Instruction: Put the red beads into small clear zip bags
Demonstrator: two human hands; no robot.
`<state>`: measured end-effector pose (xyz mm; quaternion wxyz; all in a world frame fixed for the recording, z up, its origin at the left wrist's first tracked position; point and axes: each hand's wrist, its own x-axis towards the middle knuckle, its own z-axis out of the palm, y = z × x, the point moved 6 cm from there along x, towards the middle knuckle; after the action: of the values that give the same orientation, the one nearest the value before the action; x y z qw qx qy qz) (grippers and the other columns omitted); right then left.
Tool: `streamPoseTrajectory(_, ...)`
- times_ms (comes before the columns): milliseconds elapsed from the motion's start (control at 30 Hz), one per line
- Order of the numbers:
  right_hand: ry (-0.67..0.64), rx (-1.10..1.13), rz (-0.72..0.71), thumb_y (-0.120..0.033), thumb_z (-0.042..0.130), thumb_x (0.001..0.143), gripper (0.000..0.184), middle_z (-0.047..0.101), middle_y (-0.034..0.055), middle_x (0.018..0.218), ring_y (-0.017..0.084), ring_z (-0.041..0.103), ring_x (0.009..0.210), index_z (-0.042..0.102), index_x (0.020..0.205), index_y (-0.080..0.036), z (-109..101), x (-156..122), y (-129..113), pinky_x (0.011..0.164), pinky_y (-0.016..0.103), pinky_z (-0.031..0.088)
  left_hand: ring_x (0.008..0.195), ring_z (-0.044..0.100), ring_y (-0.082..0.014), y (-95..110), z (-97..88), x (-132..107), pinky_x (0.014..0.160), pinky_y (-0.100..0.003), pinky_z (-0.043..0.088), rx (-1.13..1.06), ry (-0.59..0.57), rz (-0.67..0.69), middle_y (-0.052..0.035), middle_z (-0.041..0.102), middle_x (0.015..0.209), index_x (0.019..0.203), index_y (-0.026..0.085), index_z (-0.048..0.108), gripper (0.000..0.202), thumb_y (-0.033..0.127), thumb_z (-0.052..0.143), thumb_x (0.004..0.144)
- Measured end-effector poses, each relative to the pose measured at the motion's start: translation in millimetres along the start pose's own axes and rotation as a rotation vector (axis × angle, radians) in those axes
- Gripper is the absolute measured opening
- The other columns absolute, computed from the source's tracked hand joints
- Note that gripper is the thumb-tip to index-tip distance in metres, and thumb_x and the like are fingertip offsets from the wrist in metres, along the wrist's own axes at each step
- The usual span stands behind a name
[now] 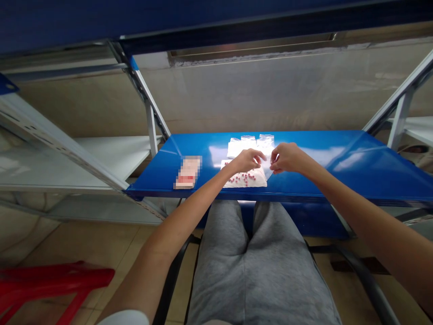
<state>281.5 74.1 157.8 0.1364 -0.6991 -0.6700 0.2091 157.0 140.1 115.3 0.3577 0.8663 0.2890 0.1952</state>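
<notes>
My left hand is over a white cloth scattered with small red beads. Its fingers are bent and drawn together; whatever is between the tips is too small to make out. Just to the right, my right hand pinches a clear plastic bag that hangs beside the cloth's right edge. The two hands are close but apart. Behind them lie several clear zip bags in a row, partly covered by my hands.
The blue shelf table carries everything. A blurred-out pale object with red marking lies to the left. Metal uprights flank the table, and a blue shelf hangs overhead. A red stool stands on the floor at lower left.
</notes>
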Motion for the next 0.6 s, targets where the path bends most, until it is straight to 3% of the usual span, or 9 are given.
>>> streamPoseTrajectory(133,-0.025,-0.089,-0.027,-0.019,0.084,0.068,0.009,0.071,0.0040,0.054,0.023,0.073,0.056,0.076,0.064,-0.018,2.4,4.2,-11.6,0.055,0.027,0.055,0.074,0.066,-0.0138,-5.7,0.9,0.0,0.064,-0.022,0.050,-0.048,-0.035,0.030,-0.0055,0.073,0.084,0.093,0.013,0.077,0.027,0.005,0.062,0.071)
streamPoseTrajectory(333,-0.012,-0.219,-0.053,-0.009,0.080,0.066,0.010,0.072,0.0055,0.057,0.024,0.072,0.059,0.074,0.063,-0.016,5.0,6.1,-21.5,0.056,0.029,0.052,0.070,0.064,-0.0136,-14.4,2.7,-1.4,0.062,-0.023,0.048,-0.083,-0.018,0.030,-0.0053,0.072,0.079,0.086,0.012,0.075,0.023,0.006,0.059,0.070)
streamPoseTrajectory(600,-0.049,-0.231,-0.086,-0.014,0.082,0.064,0.015,0.067,-0.0002,0.049,0.021,0.069,0.053,0.070,0.057,-0.021,11.4,8.2,-29.2,0.053,0.027,0.051,0.069,0.063,-0.0137,-13.8,1.9,-9.0,0.062,-0.023,0.046,-0.117,0.014,0.056,-0.0048,0.071,0.076,0.081,0.011,0.074,0.020,0.006,0.060,0.068)
